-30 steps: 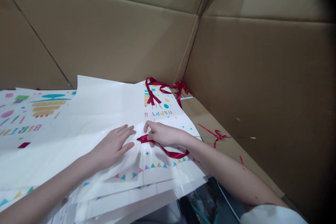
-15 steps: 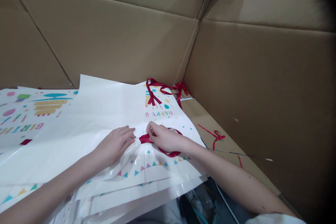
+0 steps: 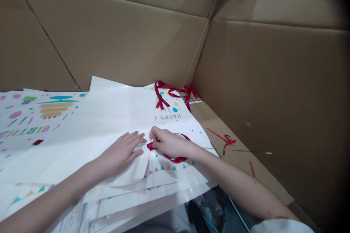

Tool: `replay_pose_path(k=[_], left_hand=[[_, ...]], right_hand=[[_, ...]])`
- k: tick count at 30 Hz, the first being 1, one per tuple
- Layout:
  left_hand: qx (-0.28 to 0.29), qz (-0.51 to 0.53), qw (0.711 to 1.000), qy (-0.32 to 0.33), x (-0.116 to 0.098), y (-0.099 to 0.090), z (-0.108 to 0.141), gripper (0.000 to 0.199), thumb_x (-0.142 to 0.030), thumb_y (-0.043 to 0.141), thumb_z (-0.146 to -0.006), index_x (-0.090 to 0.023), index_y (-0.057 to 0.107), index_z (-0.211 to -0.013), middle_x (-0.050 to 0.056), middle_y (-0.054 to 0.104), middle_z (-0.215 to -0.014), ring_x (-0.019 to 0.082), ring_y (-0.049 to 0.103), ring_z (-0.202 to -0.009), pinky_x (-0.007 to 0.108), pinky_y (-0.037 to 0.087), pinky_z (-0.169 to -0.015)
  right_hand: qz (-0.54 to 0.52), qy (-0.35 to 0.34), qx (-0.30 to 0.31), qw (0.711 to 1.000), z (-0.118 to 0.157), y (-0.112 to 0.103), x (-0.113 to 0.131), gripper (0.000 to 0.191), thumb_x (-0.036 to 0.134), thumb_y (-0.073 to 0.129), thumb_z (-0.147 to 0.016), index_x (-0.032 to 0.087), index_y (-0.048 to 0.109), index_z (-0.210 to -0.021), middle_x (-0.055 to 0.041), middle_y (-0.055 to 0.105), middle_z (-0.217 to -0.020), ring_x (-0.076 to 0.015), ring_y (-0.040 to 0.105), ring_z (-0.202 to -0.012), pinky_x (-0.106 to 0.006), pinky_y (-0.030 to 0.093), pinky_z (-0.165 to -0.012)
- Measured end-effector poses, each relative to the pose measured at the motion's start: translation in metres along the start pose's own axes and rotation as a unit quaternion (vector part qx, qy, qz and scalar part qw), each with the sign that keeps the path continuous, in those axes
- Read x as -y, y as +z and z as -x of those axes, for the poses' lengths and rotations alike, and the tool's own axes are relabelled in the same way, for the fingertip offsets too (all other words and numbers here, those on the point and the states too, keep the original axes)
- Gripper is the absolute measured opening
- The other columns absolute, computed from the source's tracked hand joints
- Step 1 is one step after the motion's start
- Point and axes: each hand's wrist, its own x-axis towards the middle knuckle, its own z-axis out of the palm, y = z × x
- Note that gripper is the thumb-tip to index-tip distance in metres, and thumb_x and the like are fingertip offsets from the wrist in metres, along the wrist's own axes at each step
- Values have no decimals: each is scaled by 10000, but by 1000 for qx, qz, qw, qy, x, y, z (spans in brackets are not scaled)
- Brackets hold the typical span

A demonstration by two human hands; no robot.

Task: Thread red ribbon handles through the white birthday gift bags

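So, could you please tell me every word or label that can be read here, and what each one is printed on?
"HAPPY" and one partly hidden letter, upside down, on the white plastic bag.
"BIRTHD", upside down, on the printed bag further left.
Nothing else is readable.

One left hand, one right hand, three red ribbons (one on cardboard).

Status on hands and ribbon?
Left hand flat on top white plastic birthday bag. Right hand pinching red ribbon. Second red ribbon at far edge; loose ribbon scrap on cardboard, right.
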Motion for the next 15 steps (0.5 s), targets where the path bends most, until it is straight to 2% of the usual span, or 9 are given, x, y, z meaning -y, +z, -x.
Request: replay_pose_path(k=[2, 5, 9, 13, 15], left_hand=[[3, -1, 1000, 2, 3, -1, 1, 537, -588, 368, -1042, -289, 545, -1451, 36, 511, -1571, 299, 400, -1500, 519, 353, -1225], [1, -3, 1000, 3, 9, -3, 5, 545, -606, 378, -1034, -308, 542, -1460, 30, 498, -1581, 304, 390, -1504, 515, 354, -1225], [-4, -4, 1000, 24, 16, -5, 8, 514, -581, 383, -1043, -321, 548, -1455, 21, 502, -1579, 296, 393, -1503, 504, 335, -1235], [-10, -5, 999, 52, 14, -6, 6, 486, -553, 376, -1054, -334, 552, -1451, 9, 506, -1576, 277, 429, -1484, 488, 321, -1245], [-15, -5, 999, 52, 13, -6, 6, 492, -561, 383, -1049, -334, 562, -1447, 10, 515, -1569, 278, 441, -1476, 473, 341, -1234]], right_hand=[[17, 6, 4, 1000, 1, -2, 2, 156, 235, 522, -942, 245, 515, -1098, -11, 661, -867, -184, 581, -766, -255, 357, -617], [30, 11, 15, 999, 12, -19, -4, 149, 284, 514, -960, 234, 545, -1097, -32, 673, -904, -190, 589, -781, -262, 378, -645], [27, 9, 38, 999, 26, -40, -17, 120, 201, 549, -900, 211, 594, -1011, -45, 669, -976, -182, 575, -804, -261, 397, -672], [4, -17, 6, 1000, 21, -29, -12, 145, 135, 494, -911, 201, 615, -955, -53, 690, -967, -186, 593, -839, -265, 411, -712], [16, -27, -1, 1000, 22, -25, -9, 154, 154, 485, -939, 200, 630, -967, -61, 699, -955, -191, 599, -831, -268, 407, -704]])
